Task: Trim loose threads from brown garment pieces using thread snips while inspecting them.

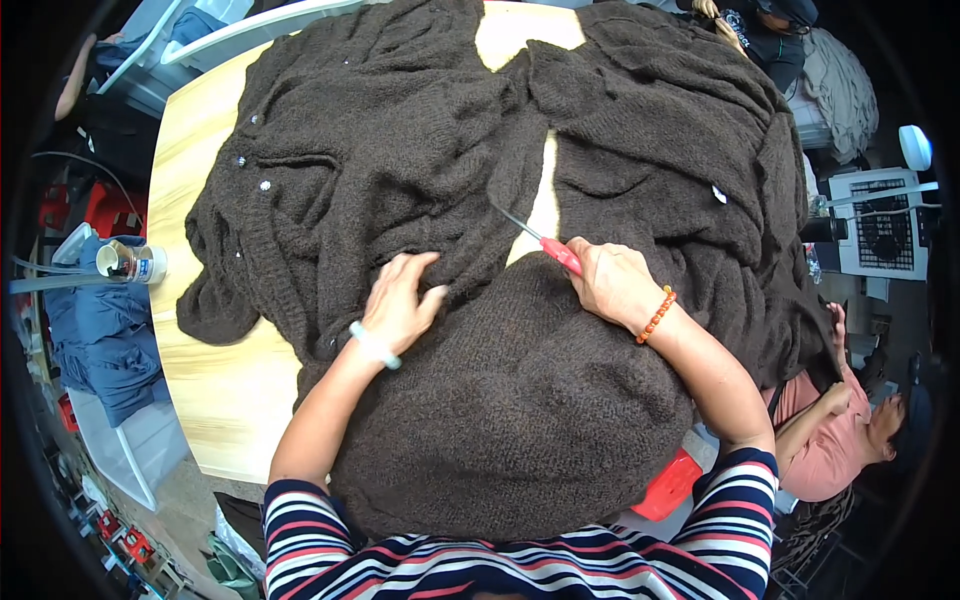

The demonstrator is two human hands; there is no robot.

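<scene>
Dark brown knitted garments (pixel 480 400) lie in heavy folds over the table and down onto my lap. In my right hand (pixel 612 284), the fingers are closed round the red handle of a hand tool (pixel 560 254). Its thin metal shaft points up and left over the knit; the exact form of its tip is too small to tell. My left hand (pixel 402 300) rests on the brown knit, thumb and fingers apart, slightly bent, holding no tool. Between the hands the fabric is bunched. Small white bits (pixel 265 186) dot the cloth at the left.
The pale wooden table (pixel 215 400) shows along the left. A small tub (pixel 143 264) stands at its left edge, near bins of blue cloth (pixel 110 360). A co-worker in pink (pixel 828 440) sits at the right, another person (pixel 765 35) is at the far right. A red stool (pixel 668 484) is below.
</scene>
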